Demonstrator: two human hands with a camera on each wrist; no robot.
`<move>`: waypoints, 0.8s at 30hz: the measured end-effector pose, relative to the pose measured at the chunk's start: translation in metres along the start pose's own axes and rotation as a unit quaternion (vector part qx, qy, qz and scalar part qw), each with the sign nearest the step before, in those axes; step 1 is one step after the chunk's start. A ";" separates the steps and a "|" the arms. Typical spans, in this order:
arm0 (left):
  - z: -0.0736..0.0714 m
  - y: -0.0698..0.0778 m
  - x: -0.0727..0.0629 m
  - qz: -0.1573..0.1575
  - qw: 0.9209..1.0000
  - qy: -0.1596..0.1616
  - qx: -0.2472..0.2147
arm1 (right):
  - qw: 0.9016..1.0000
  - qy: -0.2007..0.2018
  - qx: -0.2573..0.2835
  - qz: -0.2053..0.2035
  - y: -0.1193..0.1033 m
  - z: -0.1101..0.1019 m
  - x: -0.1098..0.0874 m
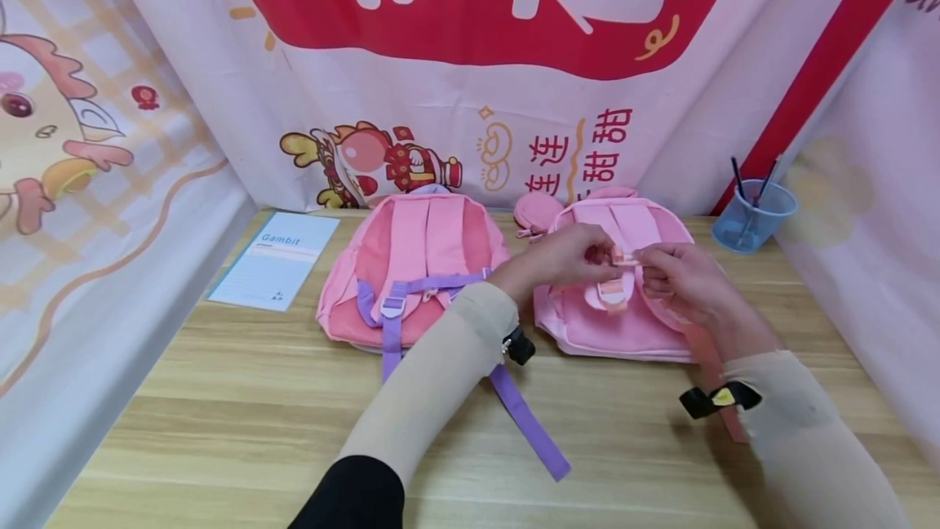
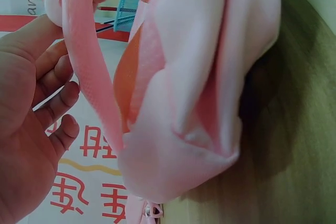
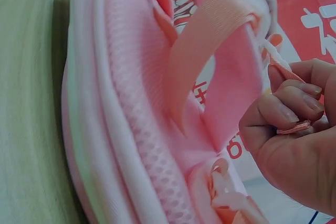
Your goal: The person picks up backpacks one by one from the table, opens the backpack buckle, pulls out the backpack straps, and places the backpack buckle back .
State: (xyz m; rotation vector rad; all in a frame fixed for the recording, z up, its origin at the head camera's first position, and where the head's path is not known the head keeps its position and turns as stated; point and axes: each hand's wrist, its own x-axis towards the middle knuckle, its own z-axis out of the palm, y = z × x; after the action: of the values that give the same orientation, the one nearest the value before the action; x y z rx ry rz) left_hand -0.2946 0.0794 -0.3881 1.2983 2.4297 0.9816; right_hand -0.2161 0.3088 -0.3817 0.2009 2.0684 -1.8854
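Observation:
A pink backpack [image 1: 624, 337] lies strap side up on the wooden table, and both hands work just above it. My left hand [image 1: 565, 258] pinches a shoulder strap [image 2: 89, 66] at its end, near a pale strap buckle [image 1: 624, 260]. In the right wrist view my right hand [image 3: 294, 119] has its fingers curled round peach webbing [image 3: 290, 72], which runs to that buckle. A second length of peach webbing [image 3: 194, 40] loops down towards the bag. Below the hands lies another strap adjuster [image 1: 611, 292].
To the left lies a second pink backpack [image 1: 426, 235] with purple webbing [image 1: 529, 423] trailing towards the front. A blue notebook [image 1: 275, 260] is at the far left. A blue pen cup [image 1: 755, 219] stands at the back right. A small round pink pouch [image 1: 538, 211] sits by the near bag.

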 end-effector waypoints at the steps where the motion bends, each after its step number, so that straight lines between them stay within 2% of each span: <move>1: 0.001 -0.001 0.001 0.001 1.000 -0.004 0.002 | 1.000 0.000 0.006 0.002 -0.001 0.000 -0.001; 9: 0.007 -0.004 0.003 0.013 1.000 -0.014 0.022 | 0.999 -0.010 0.052 0.000 -0.007 -0.005 -0.009; 15: 0.007 -0.002 0.003 0.007 0.999 -0.016 0.033 | 0.995 -0.021 0.102 0.001 -0.009 -0.003 -0.013; 24: 0.009 -0.002 0.002 0.007 0.999 -0.020 0.035 | 0.994 -0.010 0.105 0.007 -0.006 -0.002 -0.014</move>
State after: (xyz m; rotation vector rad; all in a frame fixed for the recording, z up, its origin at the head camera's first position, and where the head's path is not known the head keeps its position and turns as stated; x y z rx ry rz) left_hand -0.2932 0.0845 -0.3963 1.3461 2.4496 0.8729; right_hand -0.2052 0.3122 -0.3708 0.2451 1.8491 -2.0881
